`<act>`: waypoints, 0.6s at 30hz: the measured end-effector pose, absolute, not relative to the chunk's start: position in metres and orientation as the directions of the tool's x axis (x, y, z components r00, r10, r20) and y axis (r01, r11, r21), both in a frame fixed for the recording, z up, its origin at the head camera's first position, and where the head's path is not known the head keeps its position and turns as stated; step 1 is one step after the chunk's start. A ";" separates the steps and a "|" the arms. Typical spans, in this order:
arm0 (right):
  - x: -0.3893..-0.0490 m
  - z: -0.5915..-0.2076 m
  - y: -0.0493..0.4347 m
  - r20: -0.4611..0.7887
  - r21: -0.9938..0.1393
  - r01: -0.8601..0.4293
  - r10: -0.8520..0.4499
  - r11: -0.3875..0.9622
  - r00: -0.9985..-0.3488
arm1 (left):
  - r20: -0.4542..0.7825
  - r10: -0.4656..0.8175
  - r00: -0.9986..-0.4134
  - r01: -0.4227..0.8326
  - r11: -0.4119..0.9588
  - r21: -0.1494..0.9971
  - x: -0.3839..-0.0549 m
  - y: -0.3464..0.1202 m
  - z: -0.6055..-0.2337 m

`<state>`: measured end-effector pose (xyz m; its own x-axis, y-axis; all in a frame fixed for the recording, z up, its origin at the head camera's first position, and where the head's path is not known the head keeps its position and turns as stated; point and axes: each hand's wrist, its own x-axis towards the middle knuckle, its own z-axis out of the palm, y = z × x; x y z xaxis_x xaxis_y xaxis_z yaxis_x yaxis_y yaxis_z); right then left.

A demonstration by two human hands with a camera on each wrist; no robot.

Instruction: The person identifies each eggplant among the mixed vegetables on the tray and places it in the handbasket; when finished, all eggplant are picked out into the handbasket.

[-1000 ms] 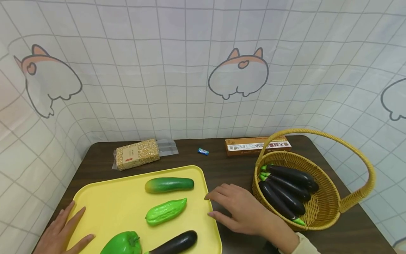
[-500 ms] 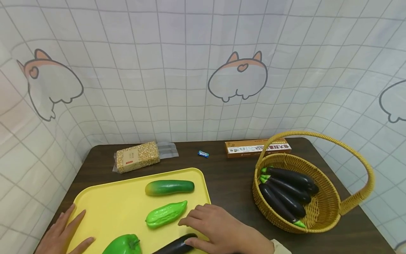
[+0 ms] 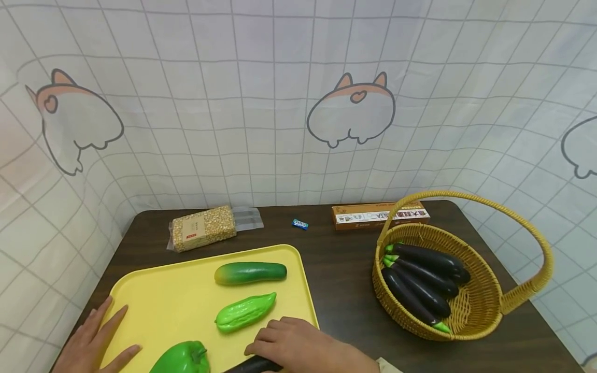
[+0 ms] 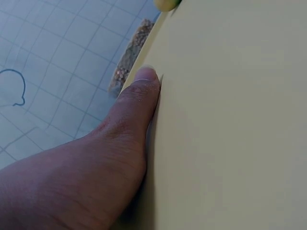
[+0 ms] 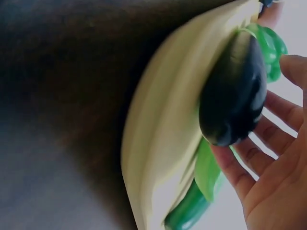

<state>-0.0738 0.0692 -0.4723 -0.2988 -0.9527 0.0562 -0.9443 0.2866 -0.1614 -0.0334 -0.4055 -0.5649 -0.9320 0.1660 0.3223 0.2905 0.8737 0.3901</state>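
Note:
In the head view my right hand (image 3: pixel 303 344) reaches over the near right edge of the yellow tray (image 3: pixel 158 300), at a dark eggplant (image 3: pixel 254 364). The right wrist view shows its fingers extended against the side of the eggplant (image 5: pixel 232 91), while the thumb stands apart. My left hand (image 3: pixel 90 342) rests with spread fingers on the tray's left rim; its thumb (image 4: pixel 136 98) lies along the tray surface in the left wrist view. A green bell pepper (image 3: pixel 182 357), a bright green bitter melon (image 3: pixel 244 312) and a green zucchini (image 3: pixel 251 273) also lie on the tray.
Right of the tray stands a wicker basket (image 3: pixel 489 290) with a tall handle, holding several eggplants (image 3: pixel 420 282). Along the back lie a bag of corn kernels (image 3: pixel 202 228), a small blue packet (image 3: pixel 300 224) and a long brown box (image 3: pixel 356 215). A patterned curtain (image 3: pixel 256 103) hangs behind.
My right hand has moved left and toward me, from beside the tray's right rim to the eggplant on it. The left hand stays on the rim.

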 end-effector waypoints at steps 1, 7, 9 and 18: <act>-0.073 -0.474 0.068 0.055 -0.150 -0.947 -0.954 0.284 -0.295 | 0.318 0.168 -0.933 0.290 0.874 0.390 -0.034 -0.406 -0.565; -0.070 -0.483 0.063 0.095 -0.117 -0.959 -0.959 0.257 -0.268 | 0.314 0.171 -0.934 0.290 0.876 0.386 -0.035 -0.408 -0.564; -0.070 -0.487 0.061 0.110 -0.133 -0.960 -0.958 0.248 -0.263 | 0.315 0.170 -0.934 0.290 0.876 0.385 -0.035 -0.408 -0.563; -0.068 -0.501 0.051 0.157 -0.200 -0.955 -0.955 0.217 -0.250 | 0.313 0.178 -0.933 0.294 0.878 0.377 -0.033 -0.406 -0.561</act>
